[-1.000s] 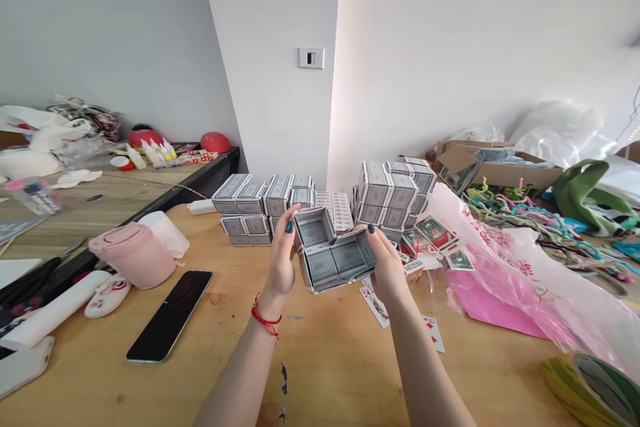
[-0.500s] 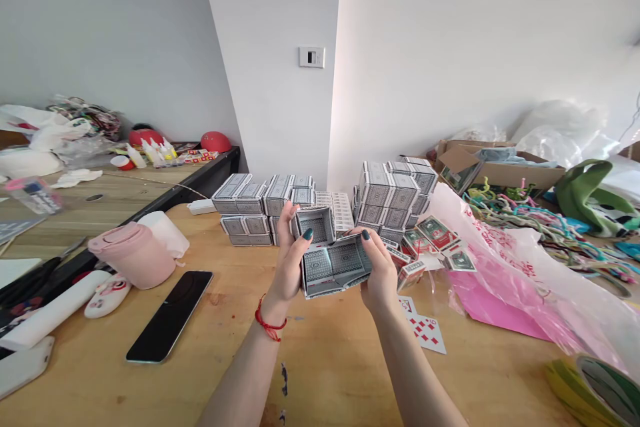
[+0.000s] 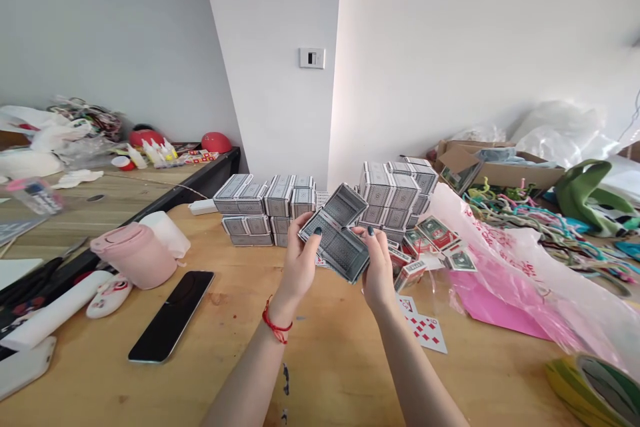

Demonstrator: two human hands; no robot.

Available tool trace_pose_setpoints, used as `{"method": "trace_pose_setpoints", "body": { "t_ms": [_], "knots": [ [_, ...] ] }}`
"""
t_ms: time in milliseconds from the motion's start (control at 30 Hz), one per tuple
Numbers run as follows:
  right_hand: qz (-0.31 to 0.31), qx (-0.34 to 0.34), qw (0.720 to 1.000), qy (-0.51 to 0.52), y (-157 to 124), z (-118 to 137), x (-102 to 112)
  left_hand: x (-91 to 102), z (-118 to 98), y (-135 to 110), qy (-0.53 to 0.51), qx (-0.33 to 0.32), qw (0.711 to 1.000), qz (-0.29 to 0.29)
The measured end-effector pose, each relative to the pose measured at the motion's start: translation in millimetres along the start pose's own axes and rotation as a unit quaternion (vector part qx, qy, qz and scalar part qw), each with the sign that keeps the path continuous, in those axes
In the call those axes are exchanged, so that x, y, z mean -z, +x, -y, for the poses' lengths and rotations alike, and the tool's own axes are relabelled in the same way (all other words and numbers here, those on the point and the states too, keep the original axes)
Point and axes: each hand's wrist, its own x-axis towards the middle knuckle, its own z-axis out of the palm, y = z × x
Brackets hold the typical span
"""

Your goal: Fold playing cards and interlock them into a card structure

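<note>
Between my two hands, above the wooden table, is a folded playing-card piece [image 3: 337, 243] with grey patterned card backs, made of joined square sections. My left hand [image 3: 303, 257] grips its left edge, thumb on top. At the lower right, my right hand [image 3: 377, 273] pinches its edge between thumb and fingers. Behind it stand card blocks in a left stack [image 3: 245, 210] and a taller right stack [image 3: 387, 197]. Loose playing cards [image 3: 425, 332] lie face up beside my right wrist.
Card boxes [image 3: 435, 232] lie right of the stacks, beside a pink plastic bag [image 3: 500, 260]. A phone [image 3: 171, 317], a pink cup [image 3: 135, 255] and a white roll [image 3: 55, 310] are at left. A tape roll [image 3: 595, 387] sits front right; a carton [image 3: 510, 163] stands behind.
Both hands have turned the card piece clockwise and tilted it, so its upper section now points up and right. My right fingers have shifted to its lower right edge.
</note>
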Motion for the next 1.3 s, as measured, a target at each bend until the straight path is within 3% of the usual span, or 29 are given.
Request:
{"method": "trace_pose_setpoints", "body": {
  "t_ms": [167,300,433,667,1000,1300],
  "knots": [
    [-0.016,-0.016,0.999,0.045,9.2,9.4,12.2,8.4,-1.1,2.9,0.061,-0.026,0.998,0.009],
    [0.090,-0.059,0.994,0.021,7.7,21.2,15.9,6.6,-3.7,0.9,0.017,0.045,0.997,0.057],
    [0.150,-0.112,0.982,0.008,4.6,30.9,18.7,5.0,-9.1,-0.3,-0.044,0.098,0.988,0.109],
    [0.260,-0.189,0.944,0.079,8.7,39.9,35.8,5.9,-15.5,-2.3,-0.021,0.098,0.980,0.171],
    [0.159,-0.142,0.976,0.047,5.4,30.6,20.7,0.1,-17.0,-7.5,-0.045,0.046,0.989,0.137],
    [0.180,-0.153,0.970,0.057,2.3,30.2,19.9,-0.4,-10.5,-7.3,-0.027,0.026,0.991,0.128]
  ]
}}
